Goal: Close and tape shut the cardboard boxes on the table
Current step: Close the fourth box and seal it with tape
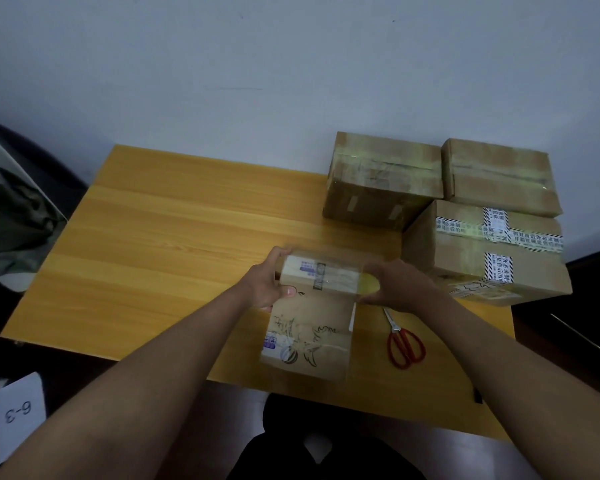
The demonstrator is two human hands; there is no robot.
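Spanning most of the view: wooden desk point(153, 237), set against a pale wall point(257, 64). Stacked at far right corner: three taped cardboard boxes, two plain ones at the back point(385, 178) point(499, 174), one with printed warning tape point(482, 251) nearer, touching both. Standing at near edge, centre: smaller box with a line drawing point(309, 330) on its near face, top toward the wall. Gripping its far left top corner: left hand point(267, 285), thumb on the near face, fingers curled over the top. Clasped at the far right top corner: right hand point(395, 285), fingers on a clear tape strip point(340, 275) stretched across the top between both hands. Lying just right of that box, beneath the right wrist: red-handled scissors point(404, 344), blades pointing away. Off the desk, lower left: paper slip marked 6-3 point(18, 410).
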